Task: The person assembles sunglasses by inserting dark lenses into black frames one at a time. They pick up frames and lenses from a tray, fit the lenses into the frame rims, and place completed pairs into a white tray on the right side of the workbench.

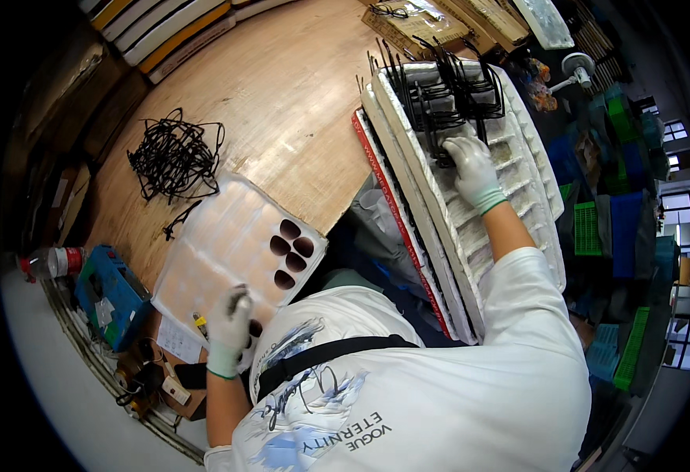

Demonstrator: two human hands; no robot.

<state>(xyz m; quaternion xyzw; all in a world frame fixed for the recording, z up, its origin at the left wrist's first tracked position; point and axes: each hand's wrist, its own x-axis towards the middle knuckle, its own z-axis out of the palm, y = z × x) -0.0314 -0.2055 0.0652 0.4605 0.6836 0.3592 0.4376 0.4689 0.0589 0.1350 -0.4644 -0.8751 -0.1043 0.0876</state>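
Your right hand [471,167], half curled, touches black spectacle frames [438,119] in the white tray [431,185], grip unclear; your left hand [229,322] bends loosely by tinted lenses [294,259], hold unclear too; frames look light, springy: pinch mid-front

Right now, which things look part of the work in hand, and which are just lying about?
Likely in use:
- dark lenses in the pale tray, by the left hand
- black glasses frames on the white tray, at the right hand
- perhaps the black heap

Apparently lying about:
- bottle
- blue box
- paper sheet
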